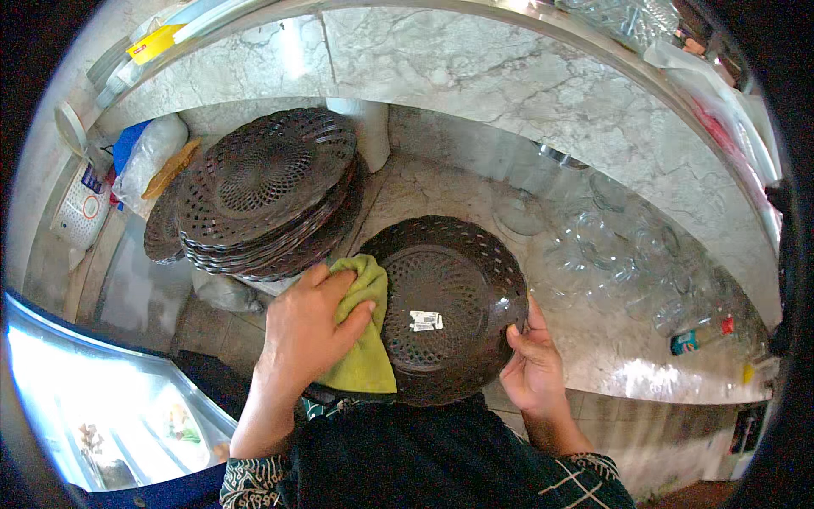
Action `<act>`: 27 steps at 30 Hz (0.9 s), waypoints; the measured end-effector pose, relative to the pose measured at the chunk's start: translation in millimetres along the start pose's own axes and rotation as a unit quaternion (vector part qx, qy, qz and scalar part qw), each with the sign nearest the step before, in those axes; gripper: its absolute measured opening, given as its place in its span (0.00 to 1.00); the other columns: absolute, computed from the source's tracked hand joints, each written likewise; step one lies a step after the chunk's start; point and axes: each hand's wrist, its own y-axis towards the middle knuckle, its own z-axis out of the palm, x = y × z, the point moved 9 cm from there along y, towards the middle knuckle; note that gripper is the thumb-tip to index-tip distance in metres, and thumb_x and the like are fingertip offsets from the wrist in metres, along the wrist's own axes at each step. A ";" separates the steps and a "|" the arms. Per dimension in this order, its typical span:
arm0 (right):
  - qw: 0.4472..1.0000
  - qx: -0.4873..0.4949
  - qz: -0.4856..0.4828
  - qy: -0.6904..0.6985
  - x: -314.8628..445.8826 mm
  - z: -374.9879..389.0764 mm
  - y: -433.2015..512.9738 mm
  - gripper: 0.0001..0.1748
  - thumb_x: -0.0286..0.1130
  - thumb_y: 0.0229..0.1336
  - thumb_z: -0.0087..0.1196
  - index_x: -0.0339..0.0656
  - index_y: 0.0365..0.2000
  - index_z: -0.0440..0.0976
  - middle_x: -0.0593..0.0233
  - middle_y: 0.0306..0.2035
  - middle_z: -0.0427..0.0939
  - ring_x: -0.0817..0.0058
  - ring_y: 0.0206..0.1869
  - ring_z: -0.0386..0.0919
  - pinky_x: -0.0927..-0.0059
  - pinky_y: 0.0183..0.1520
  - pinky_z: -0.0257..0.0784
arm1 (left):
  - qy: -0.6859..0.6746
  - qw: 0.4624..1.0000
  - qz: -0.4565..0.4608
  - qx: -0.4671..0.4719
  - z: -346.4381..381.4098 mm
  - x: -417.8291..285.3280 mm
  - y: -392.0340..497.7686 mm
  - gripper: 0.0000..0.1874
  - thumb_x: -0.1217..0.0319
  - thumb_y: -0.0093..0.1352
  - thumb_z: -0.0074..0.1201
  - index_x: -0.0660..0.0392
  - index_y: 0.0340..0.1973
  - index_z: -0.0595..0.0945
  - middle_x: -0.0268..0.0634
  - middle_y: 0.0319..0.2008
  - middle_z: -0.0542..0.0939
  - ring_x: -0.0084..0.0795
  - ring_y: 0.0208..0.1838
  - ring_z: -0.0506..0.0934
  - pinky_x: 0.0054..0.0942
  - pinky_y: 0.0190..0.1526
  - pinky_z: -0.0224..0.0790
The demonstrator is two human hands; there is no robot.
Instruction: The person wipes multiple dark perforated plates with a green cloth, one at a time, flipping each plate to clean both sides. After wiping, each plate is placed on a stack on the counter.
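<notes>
In front of my torso is a round, dark brown woven-pattern plastic plate [439,273] with a torn white label [426,320] near its middle. My right hand [535,359] grips the plate's right rim, thumb on top. A yellow-green cloth [362,347] is bunched in my left hand [318,331] and lies against the left rim; part of that rim is hidden by it. Up and to the left rises a stack of similar dark woven plates [267,178], just beyond my left fingers.
Several clear glass bowls [598,242] and a bottle with a red cap [699,337] stand on the marble counter [439,184] to the right. A marble ledge [432,57] curves behind. At left are a plastic bag [149,159], a perforated white container [82,207] and a bright glass display case [121,407].
</notes>
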 end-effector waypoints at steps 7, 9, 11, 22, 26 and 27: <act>0.999 -0.003 0.002 -0.040 1.3 3.0 2.1 0.36 0.19 0.64 0.52 0.41 0.71 0.57 0.59 0.67 0.70 0.63 0.67 0.70 0.56 0.71 0.65 | -0.135 0.975 0.179 -0.001 15.7 -57.3 -22.7 0.20 0.59 0.62 0.67 0.58 0.43 0.84 0.43 0.32 0.76 0.47 0.35 0.80 0.42 0.36 0.75; 0.999 -0.007 0.010 -0.043 -0.4 2.4 1.9 0.36 0.19 0.64 0.52 0.41 0.71 0.56 0.58 0.66 0.70 0.63 0.67 0.71 0.57 0.71 0.65 | -0.145 0.966 0.212 0.011 24.6 -76.4 -23.7 0.19 0.59 0.62 0.67 0.57 0.43 0.83 0.42 0.34 0.76 0.46 0.37 0.80 0.41 0.38 0.76; 0.998 -0.013 0.011 -0.055 -0.8 1.1 1.7 0.36 0.19 0.64 0.51 0.41 0.71 0.56 0.58 0.66 0.71 0.63 0.66 0.71 0.58 0.70 0.66 | -0.161 0.956 0.244 0.023 32.3 -95.6 -23.7 0.19 0.60 0.61 0.67 0.56 0.44 0.82 0.42 0.36 0.76 0.45 0.38 0.80 0.41 0.39 0.76; 0.996 -0.047 0.024 -0.071 -3.3 -9.8 4.1 0.35 0.19 0.63 0.53 0.42 0.70 0.59 0.57 0.64 0.73 0.62 0.64 0.73 0.57 0.68 0.69 | -0.161 0.940 0.296 0.056 35.5 -86.7 -44.1 0.22 0.62 0.57 0.68 0.51 0.46 0.82 0.38 0.39 0.74 0.41 0.42 0.78 0.38 0.42 0.76; 0.998 -0.024 0.039 -0.051 -4.1 -5.1 5.4 0.36 0.18 0.62 0.55 0.42 0.69 0.61 0.59 0.64 0.73 0.63 0.64 0.73 0.56 0.68 0.68 | -0.171 0.966 0.185 0.062 26.1 -26.7 -50.4 0.23 0.62 0.57 0.70 0.52 0.48 0.84 0.39 0.37 0.76 0.42 0.40 0.79 0.38 0.40 0.75; 0.998 -0.019 0.042 -0.047 -4.2 -3.8 5.5 0.36 0.18 0.61 0.55 0.42 0.69 0.61 0.59 0.64 0.73 0.63 0.64 0.73 0.56 0.69 0.68 | -0.176 0.971 0.151 0.057 23.5 -10.7 -51.2 0.23 0.62 0.57 0.71 0.53 0.47 0.85 0.40 0.37 0.76 0.43 0.40 0.79 0.38 0.40 0.74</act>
